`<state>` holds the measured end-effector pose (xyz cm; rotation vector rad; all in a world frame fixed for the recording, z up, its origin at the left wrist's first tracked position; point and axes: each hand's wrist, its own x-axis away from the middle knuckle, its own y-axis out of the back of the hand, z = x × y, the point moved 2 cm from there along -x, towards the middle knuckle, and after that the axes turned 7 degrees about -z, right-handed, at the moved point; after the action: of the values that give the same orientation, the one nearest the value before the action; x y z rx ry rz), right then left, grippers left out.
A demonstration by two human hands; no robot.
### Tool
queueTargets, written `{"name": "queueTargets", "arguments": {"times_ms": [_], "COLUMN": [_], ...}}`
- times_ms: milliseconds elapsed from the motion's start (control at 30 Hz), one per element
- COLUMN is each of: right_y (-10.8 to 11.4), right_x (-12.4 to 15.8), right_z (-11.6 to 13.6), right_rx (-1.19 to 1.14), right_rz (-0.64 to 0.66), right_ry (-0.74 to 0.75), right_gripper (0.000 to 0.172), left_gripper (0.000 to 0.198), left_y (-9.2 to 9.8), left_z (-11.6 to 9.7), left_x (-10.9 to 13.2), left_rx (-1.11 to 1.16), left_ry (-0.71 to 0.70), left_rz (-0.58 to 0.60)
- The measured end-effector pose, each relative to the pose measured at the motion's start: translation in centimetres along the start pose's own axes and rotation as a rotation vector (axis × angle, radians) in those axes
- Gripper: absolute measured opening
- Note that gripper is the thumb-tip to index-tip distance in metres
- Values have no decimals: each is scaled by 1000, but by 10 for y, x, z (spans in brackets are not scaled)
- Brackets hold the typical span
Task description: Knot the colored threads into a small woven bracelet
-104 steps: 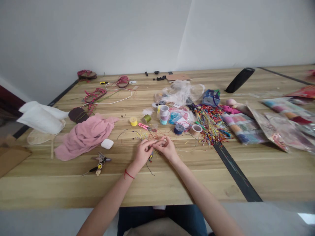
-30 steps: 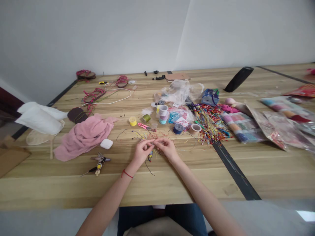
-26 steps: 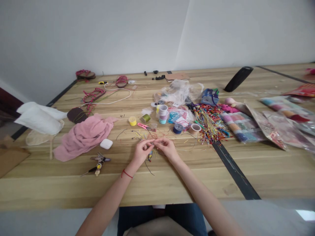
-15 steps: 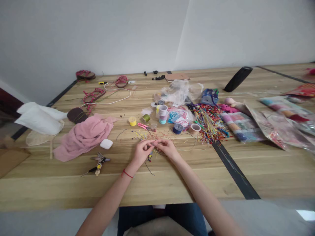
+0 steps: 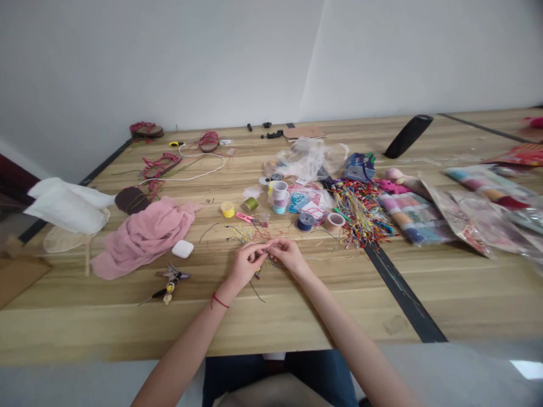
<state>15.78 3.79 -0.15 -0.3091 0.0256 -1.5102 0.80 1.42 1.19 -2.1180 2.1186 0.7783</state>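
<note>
Two hands: left hand (image 5: 246, 264) and right hand (image 5: 289, 253) sit close together over the surface (image 5: 106, 322), fingertips meeting.
Left hand: fingers curled, pinching thin thread (image 5: 263, 246) at the tips; red string (image 5: 219, 301) around the wrist.
Right hand: fingers curled, also pinching at the tips, touching the left hand's fingertips. Cannot tell if it's the same strand.
Thread location: held between the fingertips, above the surface. A small multicolored knotted bit (image 5: 257, 274) sits just below the left hand; detail too small to tell.
Near hands: loose thread scraps (image 5: 248, 233) lie scattered just ahead. Yellow spool (image 5: 228, 210), green spool (image 5: 250, 204), pink snips (image 5: 245, 217) sit beyond them.
Center: stack of spools (image 5: 279, 197), blue spool (image 5: 305, 221), tape roll (image 5: 336, 221), bundle of colored strands (image 5: 362, 215), plastic bag (image 5: 305, 158).
Left side: pink cloth (image 5: 144, 240), white earbud case (image 5: 182, 249), keys (image 5: 172, 277), white cable (image 5: 199, 169).
Right side: packs of colored thread (image 5: 416, 217), black tube (image 5: 408, 135).
</note>
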Motion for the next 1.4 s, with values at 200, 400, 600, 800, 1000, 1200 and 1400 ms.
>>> {"name": "queueTargets", "arguments": {"times_ms": [200,400,600,800,1000,1200,1400], "right_y": [0,-2,-4,-4,-7,-8,-8], "right_x": [2,5,6,6,7,7,8], "right_z": [3,8,11,13,11,8,9], "right_rx": [9,19,-2,3,-6,-56,16], "right_rz": [-54,-57,-69,-66,-26,-52,-42], "right_ry": [11,48,102,120,77,100,106], "right_gripper": [34,32,31,32,38,40,35], "left_gripper": [23,26,29,29,31,28,28], "left_y": [1,1,1,1,1,-1,-1], "left_z": [3,4,5,9,10,8,8], "left_x": [-1,-3,-3,-3,-3,-2,-2], "left_rx": [40,157,246,247,234,196,170], "left_ry": [40,177,278,287,285,245,222], "left_rz": [-56,-70,-73,-76,-63,-69,-71]}}
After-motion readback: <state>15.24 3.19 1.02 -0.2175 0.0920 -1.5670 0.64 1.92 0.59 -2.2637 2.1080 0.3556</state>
